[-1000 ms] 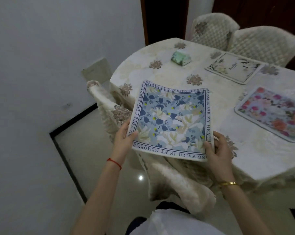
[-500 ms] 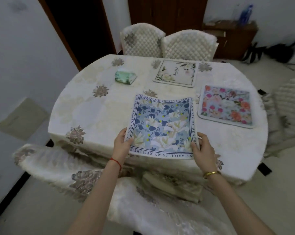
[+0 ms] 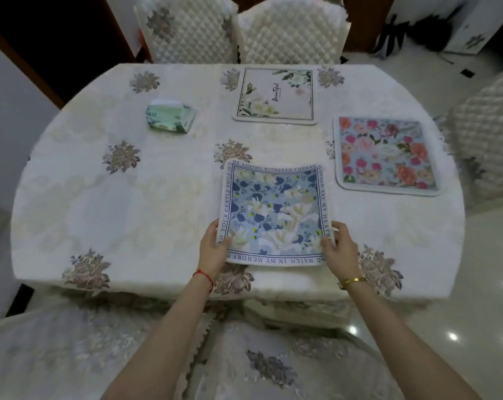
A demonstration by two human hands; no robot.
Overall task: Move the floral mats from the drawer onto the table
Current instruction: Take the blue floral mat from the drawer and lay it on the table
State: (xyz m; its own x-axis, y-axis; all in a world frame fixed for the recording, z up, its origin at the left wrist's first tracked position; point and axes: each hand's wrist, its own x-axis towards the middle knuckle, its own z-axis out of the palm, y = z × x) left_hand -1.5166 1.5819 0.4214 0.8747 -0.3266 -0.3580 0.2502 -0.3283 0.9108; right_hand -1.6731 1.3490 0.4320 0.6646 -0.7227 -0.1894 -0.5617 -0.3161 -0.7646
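A blue floral mat (image 3: 274, 212) with lettering round its border lies low over the near middle of the table (image 3: 129, 203). My left hand (image 3: 214, 249) grips its near left corner and my right hand (image 3: 341, 249) grips its near right corner, thumbs on top. The mat's far edge curls up slightly. Two more floral mats lie flat on the table: a white one (image 3: 275, 95) with green leaves at the far middle and a pink rose one (image 3: 386, 154) at the right. The drawer is out of view.
A green tissue pack (image 3: 169, 115) sits at the far left of the table. Two quilted chairs (image 3: 238, 27) stand behind the table, another chair (image 3: 487, 140) at the right. A covered chair back (image 3: 129, 353) is between me and the table's near edge.
My view has swung from the table's left side to face it squarely. Both hands have carried the blue mat forward over the table and lowered it towards the cloth.
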